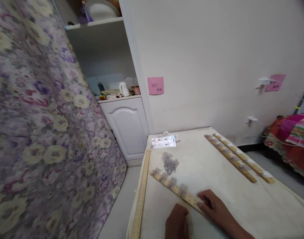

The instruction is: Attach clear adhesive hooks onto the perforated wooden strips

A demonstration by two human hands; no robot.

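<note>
A pale wooden strip with holes (176, 190) lies slantwise on the covered table, with several small clear plastic bags (183, 188) attached along its far part. My right hand (213, 207) is at the strip's near right end, its thumb and fingers closed around that end. Just below the strip, my left hand (177, 219) is curled closed; whatever its fingers may hold is hidden. Beyond the strip sits a small pile of clear bags with shiny little pieces (169, 163), too small to name.
A longer wooden strip (141, 199) runs along the table's left edge. Two strips with small items attached (231, 156) (243, 158) lie at the right. Clear packaging (163, 142) is at the back. A flowered curtain (54, 132) hangs left; a wall (204, 66) stands behind.
</note>
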